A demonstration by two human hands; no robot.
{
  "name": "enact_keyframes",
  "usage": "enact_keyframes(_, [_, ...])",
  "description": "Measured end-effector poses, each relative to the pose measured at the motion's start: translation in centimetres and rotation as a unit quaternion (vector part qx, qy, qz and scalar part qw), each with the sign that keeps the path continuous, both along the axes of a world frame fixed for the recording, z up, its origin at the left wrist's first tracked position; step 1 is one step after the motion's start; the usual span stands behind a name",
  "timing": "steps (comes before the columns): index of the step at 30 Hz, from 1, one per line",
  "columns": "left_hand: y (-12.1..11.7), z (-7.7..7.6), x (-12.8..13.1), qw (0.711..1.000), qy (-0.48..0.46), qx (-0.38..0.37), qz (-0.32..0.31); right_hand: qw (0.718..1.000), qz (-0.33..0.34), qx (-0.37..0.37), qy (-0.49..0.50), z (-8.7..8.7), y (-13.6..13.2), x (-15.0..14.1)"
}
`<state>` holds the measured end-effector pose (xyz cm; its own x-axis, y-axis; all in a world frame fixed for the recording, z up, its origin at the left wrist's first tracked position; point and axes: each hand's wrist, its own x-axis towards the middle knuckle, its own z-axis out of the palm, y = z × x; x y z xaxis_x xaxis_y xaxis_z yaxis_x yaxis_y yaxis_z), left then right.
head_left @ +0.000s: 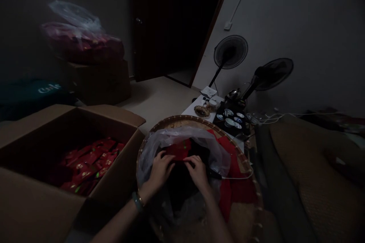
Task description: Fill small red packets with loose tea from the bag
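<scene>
Nearest the camera, two bare forearms (121, 218) extend over a round woven tray (163, 120), a bracelet (138, 201) on the left wrist. Left hand (160, 169) and right hand (196, 170) face each other above an opened clear plastic bag (148, 146). The fingers of both are curled, thumbs opposed, and appear to pinch the near edge of a red piece (179, 150), which lies between them within the bag's mouth. Dark material below is too dim to identify. Right of the bag: a black handle (215, 174) with a white cord (238, 178), and red cloth (242, 188). Left of the tray: a cardboard box (115, 174) containing red packets (92, 157).

Assessment: even tension between both hands should keep the edge straight; bag film should stay clear of the pinch, and the cord away from the right wrist. Better lighting is advisable.
</scene>
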<state>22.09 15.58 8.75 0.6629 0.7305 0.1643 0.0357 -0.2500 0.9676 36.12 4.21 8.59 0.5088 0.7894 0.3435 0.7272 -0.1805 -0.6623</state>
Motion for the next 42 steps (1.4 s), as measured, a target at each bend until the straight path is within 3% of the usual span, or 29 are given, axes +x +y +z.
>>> enact_keyframes(5, [-1.2, 0.2, 0.4, 0.994, 0.033, -0.09, -0.052, 0.998, -0.032, 0.051, -0.033, 1.8, -0.5, -1.0])
enact_keyframes(15, [-2.0, -0.2, 0.8, 0.97, -0.008, -0.235, -0.06, 0.969, -0.026, 0.107, -0.219, 1.0, -0.6, -1.8])
enact_keyframes(23, [-2.3, -0.9, 1.0, 0.969, 0.011, -0.236, -0.075, 0.969, -0.024, 0.14, -0.203, 0.6, -0.9, -1.6])
enact_keyframes(28, [-2.4, -0.6, 0.7, 0.986, 0.018, -0.154, -0.062, 0.983, -0.075, 0.13, -0.104, 1.1, -1.0, -1.8])
enact_keyframes(38, [-2.2, -0.9, 0.8, 0.984, 0.017, -0.162, -0.07, 0.98, -0.03, 0.138, -0.142, 1.4, -1.1, -2.4])
enact_keyframes(42, [-2.1, -0.2, 0.3, 0.992, 0.04, -0.104, -0.061, 0.983, -0.073, 0.119, -0.116, 1.7, -1.0, -2.2])
